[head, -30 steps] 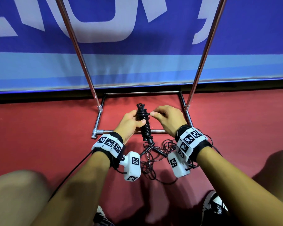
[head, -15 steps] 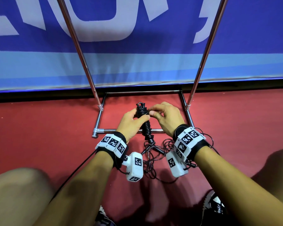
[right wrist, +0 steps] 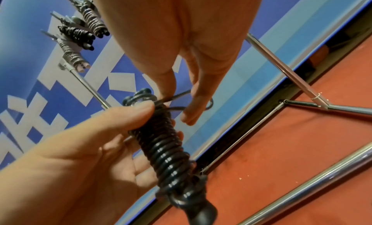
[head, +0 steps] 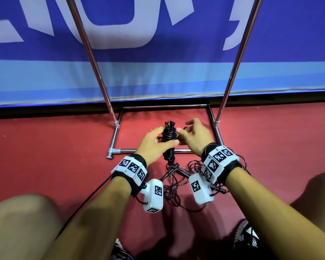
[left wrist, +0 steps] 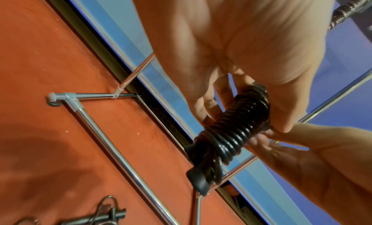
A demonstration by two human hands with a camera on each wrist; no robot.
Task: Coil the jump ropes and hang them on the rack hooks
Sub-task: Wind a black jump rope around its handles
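Loosening since a moment ago, right hand (head: 196,136) hooks the cord's last loop (right wrist: 201,101); left hand (head: 154,145) grips coiled jump rope (head: 168,141)—tie-off nearly finished.

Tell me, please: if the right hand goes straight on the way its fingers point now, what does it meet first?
Most likely the black coiled jump rope. The right hand points left toward its upper end, where the left hand grips it. A thin rope loop already lies at the right fingers. Depth is unclear.
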